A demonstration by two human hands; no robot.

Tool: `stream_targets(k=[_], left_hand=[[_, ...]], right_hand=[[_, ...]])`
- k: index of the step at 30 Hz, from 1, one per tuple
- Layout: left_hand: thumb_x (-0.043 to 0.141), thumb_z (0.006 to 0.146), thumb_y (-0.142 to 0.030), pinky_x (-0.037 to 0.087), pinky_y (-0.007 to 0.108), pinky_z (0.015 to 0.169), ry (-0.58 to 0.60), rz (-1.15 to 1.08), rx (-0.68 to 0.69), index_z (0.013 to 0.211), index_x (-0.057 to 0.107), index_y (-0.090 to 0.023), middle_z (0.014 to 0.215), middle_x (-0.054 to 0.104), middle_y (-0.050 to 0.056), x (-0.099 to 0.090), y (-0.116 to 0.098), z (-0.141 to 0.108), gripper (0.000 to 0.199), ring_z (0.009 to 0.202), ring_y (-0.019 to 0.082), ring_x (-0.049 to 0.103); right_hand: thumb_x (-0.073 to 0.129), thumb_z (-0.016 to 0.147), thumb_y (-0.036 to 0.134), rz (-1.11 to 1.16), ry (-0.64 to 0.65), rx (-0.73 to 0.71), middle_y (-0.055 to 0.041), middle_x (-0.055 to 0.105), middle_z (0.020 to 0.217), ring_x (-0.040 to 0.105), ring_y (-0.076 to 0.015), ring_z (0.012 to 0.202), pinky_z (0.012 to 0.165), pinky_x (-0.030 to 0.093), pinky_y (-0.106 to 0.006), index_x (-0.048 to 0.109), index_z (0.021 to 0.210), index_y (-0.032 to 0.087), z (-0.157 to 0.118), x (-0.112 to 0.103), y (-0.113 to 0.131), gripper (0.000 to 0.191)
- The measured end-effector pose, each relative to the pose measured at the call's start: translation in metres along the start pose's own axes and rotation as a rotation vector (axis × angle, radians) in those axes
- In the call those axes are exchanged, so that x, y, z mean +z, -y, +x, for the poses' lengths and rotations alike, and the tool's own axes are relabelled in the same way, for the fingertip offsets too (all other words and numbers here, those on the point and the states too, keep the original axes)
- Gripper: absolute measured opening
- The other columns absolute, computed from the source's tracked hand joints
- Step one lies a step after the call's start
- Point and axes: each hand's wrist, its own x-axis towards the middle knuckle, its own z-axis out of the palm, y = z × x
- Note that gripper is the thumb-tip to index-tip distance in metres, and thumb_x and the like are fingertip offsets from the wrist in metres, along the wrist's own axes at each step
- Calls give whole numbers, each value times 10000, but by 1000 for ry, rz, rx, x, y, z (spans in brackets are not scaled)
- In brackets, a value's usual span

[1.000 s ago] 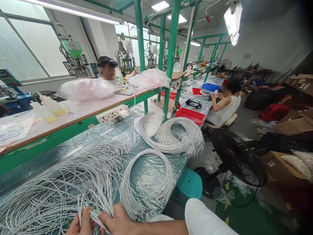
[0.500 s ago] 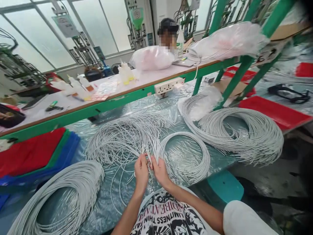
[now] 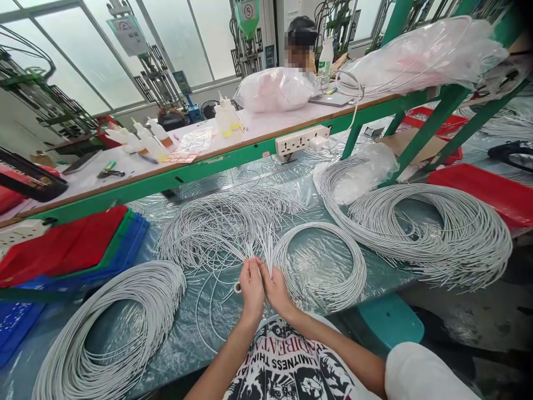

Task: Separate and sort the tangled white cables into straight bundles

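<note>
My left hand [image 3: 252,286] and my right hand [image 3: 275,288] are side by side and touching, near the front edge of the table. Both have their fingers closed on the ends of grey cables. A loose, tangled pile of grey cables [image 3: 208,225] spreads out just beyond them. Beside my right hand lies a small coil of grey cable [image 3: 358,266]. A small white roll [image 3: 237,287] rests at the left of my left hand. What lies between my fingertips is mostly hidden.
Large cable coils lie at the left [image 3: 162,294] and right [image 3: 470,233]. Stacked trays [image 3: 62,244] stand at the left, a red tray [image 3: 483,191] at the right. Behind, a green-framed shelf [image 3: 233,161] bears bottles, bags and a power strip [image 3: 297,143]. A person sits beyond it.
My two hands have come together, fingertips now touching. The view has shifted, so the scene sits mostly farther right. The white roll now shows beside my left hand.
</note>
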Motion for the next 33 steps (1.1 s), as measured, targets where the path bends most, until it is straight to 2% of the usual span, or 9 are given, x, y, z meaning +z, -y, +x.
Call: stream_targets(k=[2,4,6,9,13,15,20,25,33], left_hand=[[496,891,-504,445,228,685,-43,-53,32,783,530,-171,823,552,17,-2,-6,2,351,733,117,529],[494,900,-483,432,212,632,-45,-134,43,771,495,-180,731,500,-14,-6,-15,6,329,654,98,495],[507,893,-499,343,179,495,-5,-205,7,756,463,-189,596,342,-69,-11,-25,10,341,495,67,347],[555,855,-538,188,166,407,64,-230,-70,752,459,-188,561,204,-99,-18,-37,17,377,435,48,166],[603,820,-549,203,171,407,152,-123,-113,865,546,-164,528,241,-107,-21,-45,25,391,431,48,191],[615,809,-554,208,176,409,161,-46,-110,886,569,-150,504,252,-109,-19,-45,27,414,429,49,203],[663,767,-536,176,177,405,86,-25,-80,818,575,-145,484,250,-111,-14,-41,26,404,426,40,194],[707,735,-487,166,173,405,38,-106,-68,797,577,-142,487,245,-115,-15,-44,26,374,420,31,179],[734,713,-463,180,169,404,-2,-156,-30,784,555,-144,506,271,-109,-25,-50,32,372,423,28,203]], right_hand=[[439,907,589,45,-8,54,-11,548,601,456,-126,525,519,382,-230,637,867,144,2,-1,1,488],[422,894,630,93,-12,117,29,447,499,345,-99,417,420,271,-216,605,837,154,5,-3,1,513],[438,871,660,183,20,172,61,362,479,255,-74,384,392,197,-210,539,783,171,6,-5,2,507],[505,814,694,316,130,251,88,276,496,187,-51,398,391,163,-201,439,713,188,4,-5,3,520],[514,793,719,345,260,278,96,215,502,145,-45,427,409,118,-202,389,662,190,-2,-4,8,559],[476,800,742,340,301,267,92,201,503,134,-47,437,416,101,-208,375,640,190,-5,-5,10,583],[366,834,769,346,362,280,81,211,517,112,-51,449,425,75,-212,362,631,186,-5,-5,9,617],[429,806,769,307,415,296,87,210,501,118,-46,435,417,74,-213,335,616,194,-4,-5,12,613],[335,910,675,199,560,198,68,235,533,166,-69,465,451,125,-233,346,651,194,-10,-8,10,547]])
